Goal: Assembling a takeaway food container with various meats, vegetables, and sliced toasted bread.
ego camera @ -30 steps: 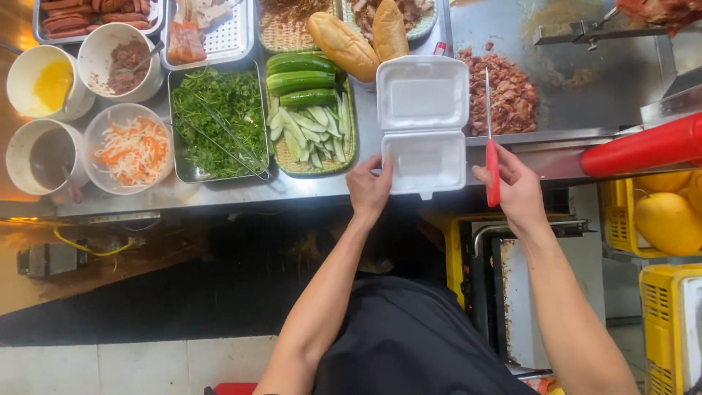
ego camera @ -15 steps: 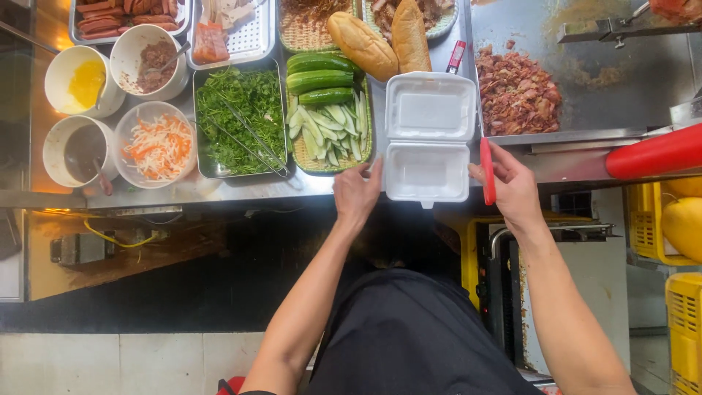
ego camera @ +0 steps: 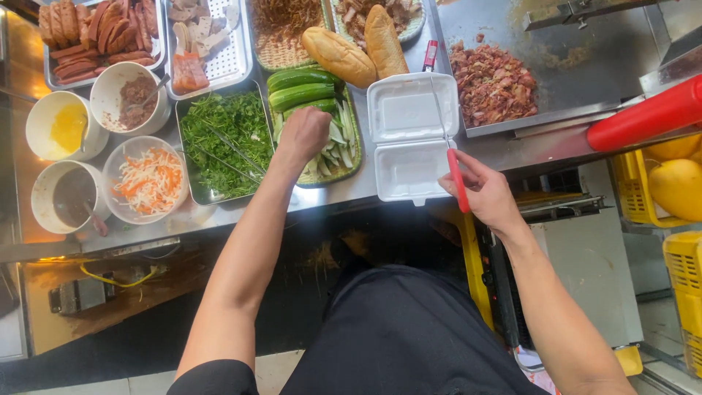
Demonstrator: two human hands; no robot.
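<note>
My left hand (ego camera: 306,133) closes over cucumber slices (ego camera: 338,140) in their tray (ego camera: 356,157), while my right hand (ego camera: 486,192) grips a red-handled knife (ego camera: 458,179), blade resting across the open foam box (ego camera: 412,139) just beside, ready for filling.

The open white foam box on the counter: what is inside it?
The open white foam box looks empty in both halves. A red-handled knife, held in the right hand, lies across its right side, hiding a thin strip of the inside.
</note>
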